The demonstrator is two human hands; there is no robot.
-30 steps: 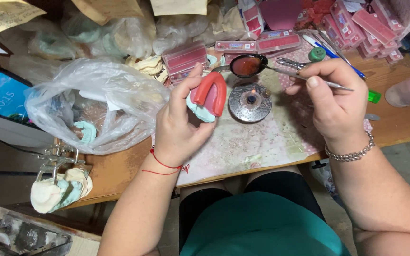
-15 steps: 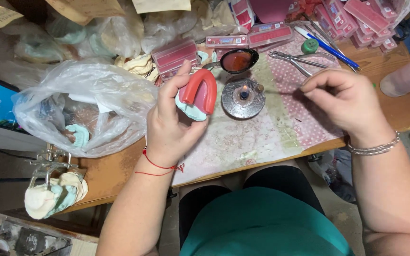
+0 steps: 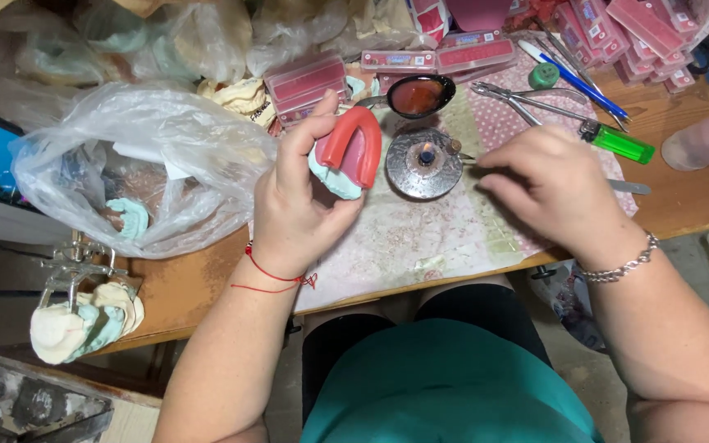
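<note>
My left hand (image 3: 301,205) holds up a pale green dental cast topped with a red horseshoe-shaped wax rim (image 3: 348,149). My right hand (image 3: 547,187) grips a thin metal instrument (image 3: 629,187), whose tip points left toward the small flame of a round metal burner (image 3: 424,162) on the patterned mat. Just behind the burner lies a dark spoon of red wax (image 3: 417,95).
A clear plastic bag (image 3: 137,164) with casts lies at the left. Red wax boxes (image 3: 305,78), pliers (image 3: 527,100), a blue pen (image 3: 576,78) and a green lighter (image 3: 621,141) sit at the back. An articulator with casts (image 3: 80,316) hangs below the table's left edge.
My right hand has come down and left from beside the spoon, bringing the instrument's tip to the burner flame. My left hand has kept the cast raised.
</note>
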